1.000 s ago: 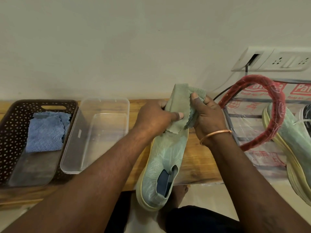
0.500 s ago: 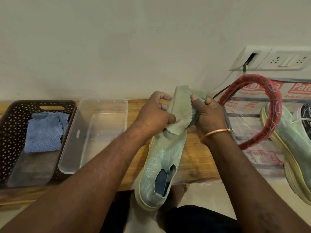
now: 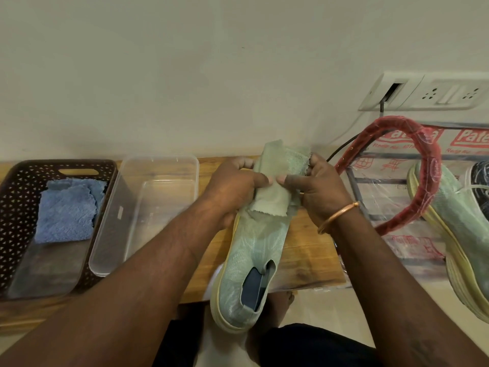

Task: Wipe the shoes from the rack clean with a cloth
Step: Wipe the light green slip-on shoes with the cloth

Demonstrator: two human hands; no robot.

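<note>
A pale green slip-on shoe (image 3: 251, 263) with a yellow sole lies toe away from me across the wooden board (image 3: 307, 260), its heel past the front edge. A pale green cloth (image 3: 275, 181) is wrapped over its toe. My left hand (image 3: 232, 192) grips the toe and the cloth from the left, thumb on top. My right hand (image 3: 317, 189) pinches the cloth from the right. A second green shoe (image 3: 460, 234) rests on the plastic-wrapped rack (image 3: 391, 197) at the right, beside a dark shoe (image 3: 480, 184).
A dark perforated basket (image 3: 16, 207) at the left holds a blue cloth (image 3: 68, 210). A clear plastic tub (image 3: 148, 213) stands beside it. A red wrapped hoop (image 3: 423, 176) leans on the rack. A wall socket (image 3: 434, 91) with a cable is above.
Both hands have shifted the cloth on the toe: the thumbs now meet on top of it and the cloth sits further over the toe. The shoe stays in place.
</note>
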